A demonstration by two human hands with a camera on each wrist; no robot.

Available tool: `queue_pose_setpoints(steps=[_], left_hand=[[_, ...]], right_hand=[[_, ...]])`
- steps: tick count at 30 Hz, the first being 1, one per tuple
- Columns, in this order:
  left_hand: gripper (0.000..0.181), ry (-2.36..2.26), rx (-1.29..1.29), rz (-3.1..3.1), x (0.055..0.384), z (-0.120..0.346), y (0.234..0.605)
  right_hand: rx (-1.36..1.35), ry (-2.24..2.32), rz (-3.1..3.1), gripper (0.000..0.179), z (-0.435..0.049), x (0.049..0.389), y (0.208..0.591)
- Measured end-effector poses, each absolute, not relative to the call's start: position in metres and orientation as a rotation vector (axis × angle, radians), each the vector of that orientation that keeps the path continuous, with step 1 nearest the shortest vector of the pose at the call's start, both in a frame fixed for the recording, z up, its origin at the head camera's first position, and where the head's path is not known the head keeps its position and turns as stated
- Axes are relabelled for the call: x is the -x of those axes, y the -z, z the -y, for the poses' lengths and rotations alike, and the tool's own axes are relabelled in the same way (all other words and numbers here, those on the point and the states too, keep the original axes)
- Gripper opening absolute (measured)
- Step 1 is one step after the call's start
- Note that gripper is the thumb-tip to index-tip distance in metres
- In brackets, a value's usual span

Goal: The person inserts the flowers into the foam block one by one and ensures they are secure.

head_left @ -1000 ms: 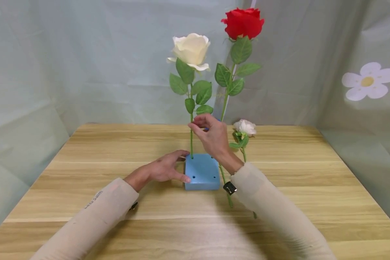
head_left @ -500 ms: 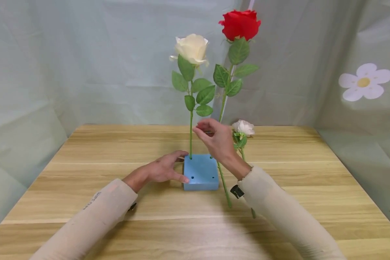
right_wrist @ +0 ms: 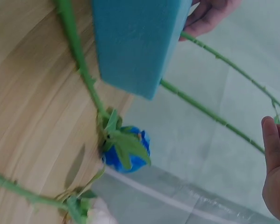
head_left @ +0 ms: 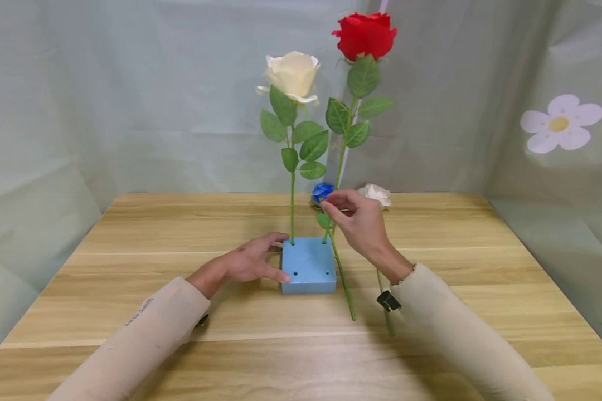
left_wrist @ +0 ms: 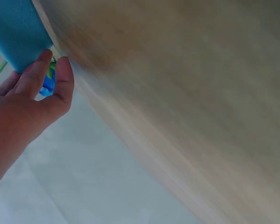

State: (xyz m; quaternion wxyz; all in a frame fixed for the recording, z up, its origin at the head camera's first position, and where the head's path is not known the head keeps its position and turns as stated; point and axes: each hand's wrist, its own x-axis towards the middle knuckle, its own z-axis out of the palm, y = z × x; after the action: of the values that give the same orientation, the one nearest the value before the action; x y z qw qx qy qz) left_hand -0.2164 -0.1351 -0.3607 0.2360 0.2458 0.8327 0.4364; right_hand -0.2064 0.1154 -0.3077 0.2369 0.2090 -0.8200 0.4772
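Observation:
My left hand holds the left side of a light-blue block, thumb over the front left corner and fingertips at the back left one. From the block's back left hole rises a white rose; a tall red rose stands in the back right hole. My right hand is raised beside the red rose's stem, fingers bent loosely towards the thumb and nothing showing between them. In the right wrist view its fingers overlap the far part of that stem. Two front holes of the block show.
A blue rose lies on the wooden table right of the block, its stem pointing towards me. Farther right lies a pale pink rose, partly covered by my right hand and forearm. Pale curtains surround the table.
My right hand has moved right and slightly down, away from the white rose's stem, uncovering the blue rose. My left hand stays at the block.

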Motion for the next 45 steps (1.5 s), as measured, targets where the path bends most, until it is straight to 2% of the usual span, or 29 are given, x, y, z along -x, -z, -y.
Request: queue_pose_setpoints(steps=[29,45], left_hand=[[0.096,-1.171,-0.695,-2.317,0.216,0.136,0.361],[0.096,-1.158,-0.684,-2.327,0.216,0.135,0.361]], right_hand=[[-0.305,-1.470,2.334,0.020,-0.177,0.204,0.318],[-0.188,-1.684,2.320,0.033,-0.202,0.202,0.318]])
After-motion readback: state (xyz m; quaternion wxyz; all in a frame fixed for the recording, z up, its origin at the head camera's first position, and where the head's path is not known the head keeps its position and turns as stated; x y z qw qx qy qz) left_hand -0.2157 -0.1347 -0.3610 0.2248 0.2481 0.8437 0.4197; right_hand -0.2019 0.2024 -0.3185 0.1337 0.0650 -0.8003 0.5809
